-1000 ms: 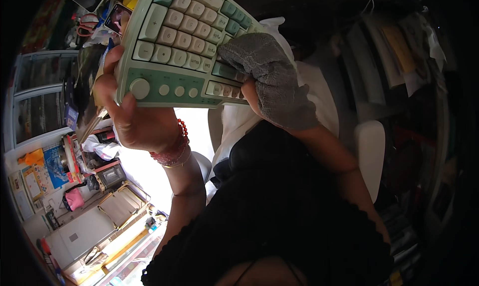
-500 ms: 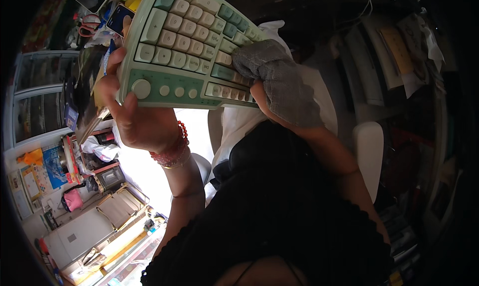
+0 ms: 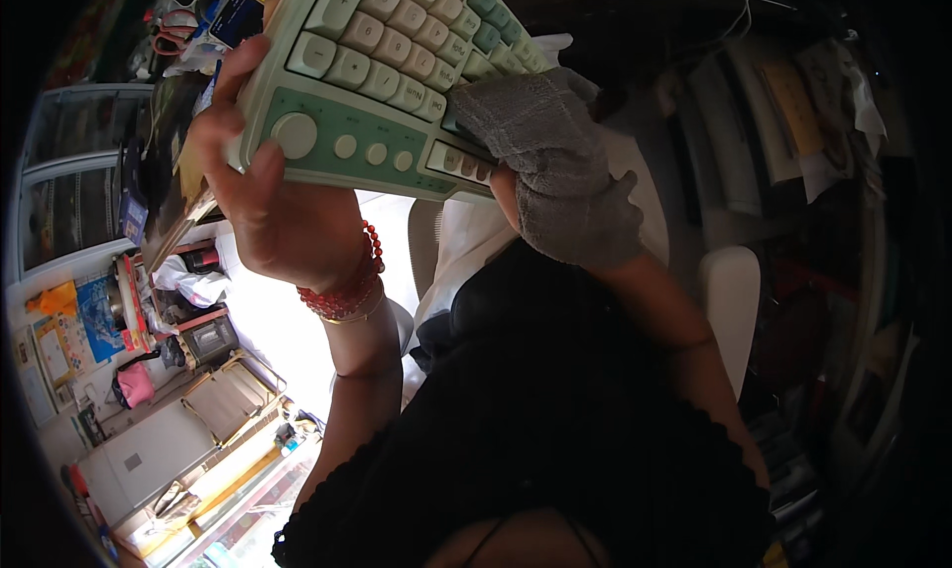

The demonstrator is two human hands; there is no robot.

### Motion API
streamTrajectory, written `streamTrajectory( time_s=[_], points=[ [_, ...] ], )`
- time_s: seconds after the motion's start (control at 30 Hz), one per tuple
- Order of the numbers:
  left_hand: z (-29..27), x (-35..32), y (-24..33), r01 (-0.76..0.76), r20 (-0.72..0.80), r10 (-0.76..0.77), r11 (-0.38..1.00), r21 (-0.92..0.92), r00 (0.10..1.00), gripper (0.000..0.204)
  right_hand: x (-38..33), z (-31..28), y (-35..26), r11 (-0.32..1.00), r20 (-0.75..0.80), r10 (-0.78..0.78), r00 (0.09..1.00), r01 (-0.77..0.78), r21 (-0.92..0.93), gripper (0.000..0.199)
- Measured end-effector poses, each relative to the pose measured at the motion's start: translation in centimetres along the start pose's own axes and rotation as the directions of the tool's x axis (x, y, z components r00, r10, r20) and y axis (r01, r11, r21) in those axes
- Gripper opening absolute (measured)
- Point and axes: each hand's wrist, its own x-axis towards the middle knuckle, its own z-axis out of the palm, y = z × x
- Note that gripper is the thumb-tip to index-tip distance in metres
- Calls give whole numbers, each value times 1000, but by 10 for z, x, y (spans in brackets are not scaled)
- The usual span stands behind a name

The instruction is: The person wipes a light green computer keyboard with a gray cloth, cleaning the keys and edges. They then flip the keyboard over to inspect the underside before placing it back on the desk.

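A green and cream keyboard [image 3: 322,137] is held up tilted in front of me, its key legends upside down from here. My left hand [image 3: 288,216] grips its left end, thumb near the large round knob [image 3: 295,135] and fingers around the outer edge; red bead bracelets [image 3: 347,295] circle that wrist. A grey cloth [image 3: 560,162] covers most of my right hand [image 3: 504,193], which presses it against the keys toward the keyboard's right part. The fingers under the cloth are hidden.
A white chair armrest [image 3: 729,310] stands to my right. At the upper left lie red-handled scissors [image 3: 174,33] among clutter. Lower left are a glass-topped counter, a pink pouch [image 3: 134,382] and a pale flat box [image 3: 149,459]. Dark shelves fill the right side.
The keyboard's left end, with my left hand on it, has risen in view and the keyboard has tilted a little. The cloth has shifted slightly left along the keys, covering more of them.
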Motion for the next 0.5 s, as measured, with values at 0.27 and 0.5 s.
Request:
streamTrajectory(
  time_s=[0.27,0.5],
  points=[
    [-9,6,-6,-11,57,13,999,-38,998,28,1,-5,-13,998,37,56,998,-56,-6,41],
    [-8,9,-12,-17,-59,20,998,53,998,26,-5,-6,-23,935,60,19,998,3,-354,41]
  ],
)
